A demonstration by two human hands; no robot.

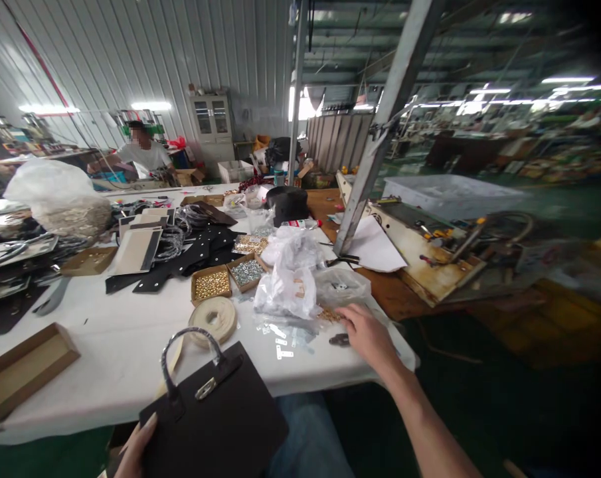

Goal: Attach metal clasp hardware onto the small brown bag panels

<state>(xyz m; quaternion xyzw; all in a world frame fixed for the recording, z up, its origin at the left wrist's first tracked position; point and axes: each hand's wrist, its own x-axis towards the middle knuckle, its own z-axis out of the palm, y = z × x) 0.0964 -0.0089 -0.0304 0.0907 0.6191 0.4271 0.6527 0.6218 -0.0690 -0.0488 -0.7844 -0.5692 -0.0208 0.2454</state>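
A dark, flat-fronted handbag (215, 418) with a matt, leather-like face sits tilted just off the near edge of a white-covered worktable (105, 352), above the person's lap. Its looped handle (173, 362) arches up over the table edge, and a slim silver clasp (211, 385) crosses the flap. The left hand (135, 448) grips the bag's lower left corner, fingers wrapped around its side. The right hand (367, 335) lies palm down near the table's near right corner, fingers loosely bent; I cannot tell whether they pinch anything. Its fingertips reach small shiny metal plates (283, 345) scattered beside crumpled clear plastic bags (287, 292). A cream tape roll (213, 318) lies flat just beyond the handle. Further in stand small cardboard boxes: one of gold studs (210, 284), one of silver fittings (247, 272). Black cut panels (190, 255) spread behind them.
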